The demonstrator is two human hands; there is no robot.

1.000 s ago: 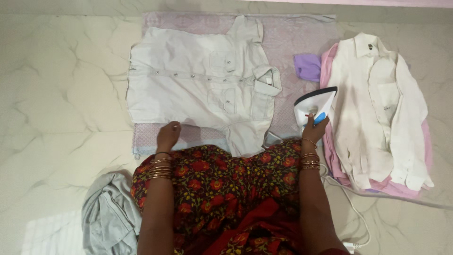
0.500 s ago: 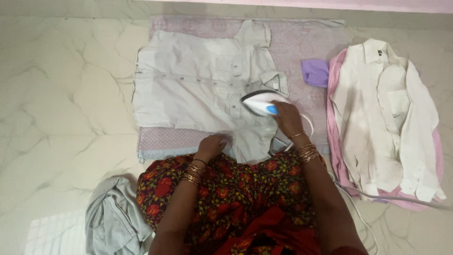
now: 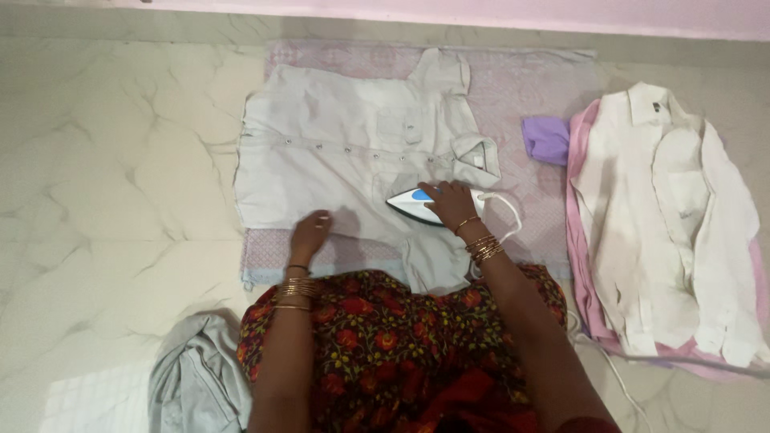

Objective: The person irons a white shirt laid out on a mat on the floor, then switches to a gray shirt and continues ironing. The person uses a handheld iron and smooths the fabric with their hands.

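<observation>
A pale grey short-sleeved shirt (image 3: 345, 152) lies spread flat on a lilac patterned cloth (image 3: 529, 88) on the floor. My right hand (image 3: 451, 204) grips a white and blue iron (image 3: 409, 204), which rests on the shirt's lower front with its tip pointing left. My left hand (image 3: 310, 234) presses flat on the shirt's near hem, a hand's width left of the iron. Both wrists wear gold bangles.
A cream long-sleeved shirt (image 3: 674, 216) lies on a pink cloth (image 3: 579, 240) at the right. A small purple cloth (image 3: 547, 139) sits between the two shirts. A crumpled grey garment (image 3: 192, 377) lies near my left knee. The iron's white cord (image 3: 618, 369) runs right across the marble floor (image 3: 104, 184).
My right hand carried the iron leftward from beside the cream shirt onto the grey shirt's front. My left hand stayed on the shirt's near hem.
</observation>
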